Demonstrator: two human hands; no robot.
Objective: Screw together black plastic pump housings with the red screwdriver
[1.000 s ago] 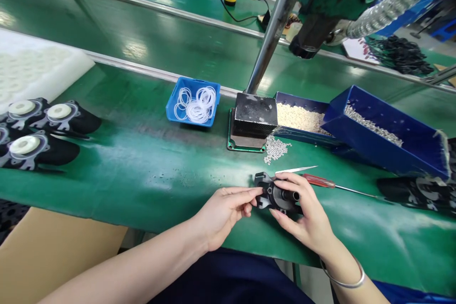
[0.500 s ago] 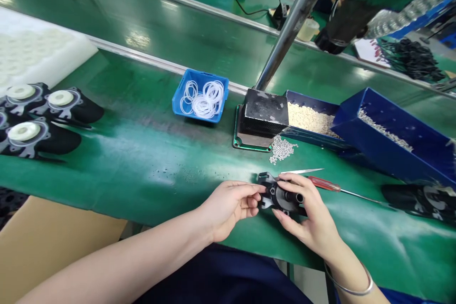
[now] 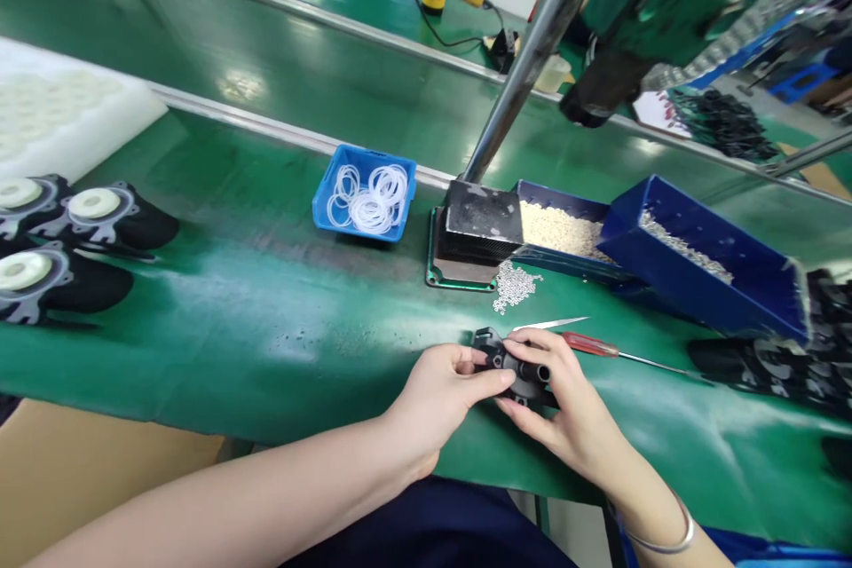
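A small black plastic housing [image 3: 516, 366] with a short tube end sits at the near edge of the green bench, held between both hands. My left hand [image 3: 443, 399] closes on its left side, thumb and fingers pinched against the part. My right hand [image 3: 565, 408] wraps its right side, fingers curled over the top. A bracelet circles my right wrist. Just beyond the part lie silver tweezers [image 3: 549, 323] and a red-handled screwdriver [image 3: 592, 344].
A blue tray of white rings [image 3: 365, 200], a black block on a green base [image 3: 474, 231] with a slanted metal post, loose small washers [image 3: 514, 286], two blue bins of small parts [image 3: 692, 253], black housings with white discs [image 3: 73, 222] at left, more black housings [image 3: 765, 364] at right.
My left hand has closed further onto the black housing, covering its left flange. The camera view shifted slightly; the part stays in the same spot on the bench.
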